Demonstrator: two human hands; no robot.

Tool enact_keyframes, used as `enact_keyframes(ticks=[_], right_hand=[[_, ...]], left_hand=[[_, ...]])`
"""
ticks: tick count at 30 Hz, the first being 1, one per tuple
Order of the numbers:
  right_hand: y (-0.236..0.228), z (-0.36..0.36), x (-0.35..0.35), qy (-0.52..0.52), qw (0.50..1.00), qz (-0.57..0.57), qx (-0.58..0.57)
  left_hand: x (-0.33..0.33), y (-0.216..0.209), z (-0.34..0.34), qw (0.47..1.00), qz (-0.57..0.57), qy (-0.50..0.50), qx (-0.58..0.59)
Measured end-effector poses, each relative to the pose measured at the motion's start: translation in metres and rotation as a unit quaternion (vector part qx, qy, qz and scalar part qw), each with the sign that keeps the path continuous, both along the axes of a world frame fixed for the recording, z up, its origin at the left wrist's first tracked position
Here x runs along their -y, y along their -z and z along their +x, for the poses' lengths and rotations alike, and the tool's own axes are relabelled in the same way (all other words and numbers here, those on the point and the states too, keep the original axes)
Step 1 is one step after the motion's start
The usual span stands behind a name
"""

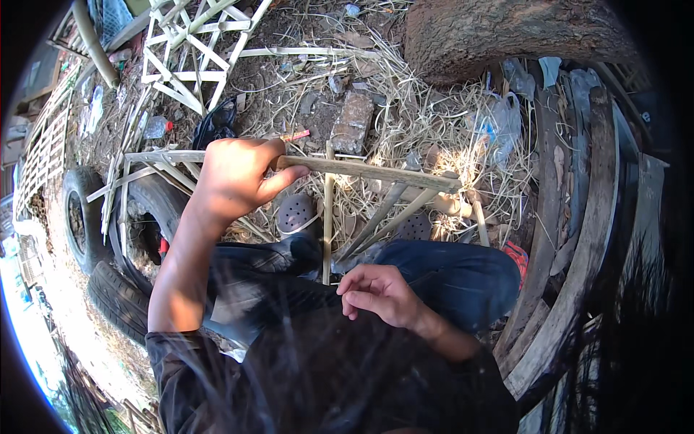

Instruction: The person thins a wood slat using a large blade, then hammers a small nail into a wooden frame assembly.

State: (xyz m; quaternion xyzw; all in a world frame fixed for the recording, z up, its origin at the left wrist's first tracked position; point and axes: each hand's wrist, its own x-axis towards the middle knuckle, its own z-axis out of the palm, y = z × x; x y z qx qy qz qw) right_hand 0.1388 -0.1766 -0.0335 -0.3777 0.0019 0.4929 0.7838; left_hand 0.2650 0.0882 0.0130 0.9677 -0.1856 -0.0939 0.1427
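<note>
My left hand (235,179) is closed around a long flat bamboo slat (376,172), with its thumb along the near side. To the right of that hand the slat runs across in front of my knees, and a paler strip (166,156) shows at its left. Thin bamboo sticks stand under or against the slat, among them an upright one (328,217) and two slanting ones (383,226); how they join it cannot be made out. My right hand (383,295) hovers over my lap, fingers curled and thumb near the index finger. Anything between those fingertips is hidden or too small to see.
Old tyres (119,300) lie at my left. A bamboo lattice (191,54) stands at the far left. Ahead are a brick (354,119), dry shavings, plastic bags (502,123) and a tree trunk (520,36). Long planks (596,217) line the right side.
</note>
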Motion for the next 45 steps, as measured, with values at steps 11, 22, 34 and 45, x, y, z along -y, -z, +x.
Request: enact_keyframes(ticks=[11,22,34,45], right_hand=[[-0.095,0.064,0.036,-0.063,0.746,-0.318,0.582],[-0.066,0.126,0.095,0.144,0.678,-0.497,0.521],[-0.008,0.146,0.114,0.150,0.827,-0.455,0.294],[0.220,0.170,-0.027,-0.357,0.845,-0.358,0.176]], left_hand=[[-0.011,0.009,0.005,0.999,-0.019,-0.032,0.025],[-0.007,0.044,0.047,0.991,0.070,0.040,0.106],[-0.034,0.004,0.010,0.999,-0.024,0.007,0.037],[-0.039,-0.031,-0.032,0.997,0.031,0.006,0.064]])
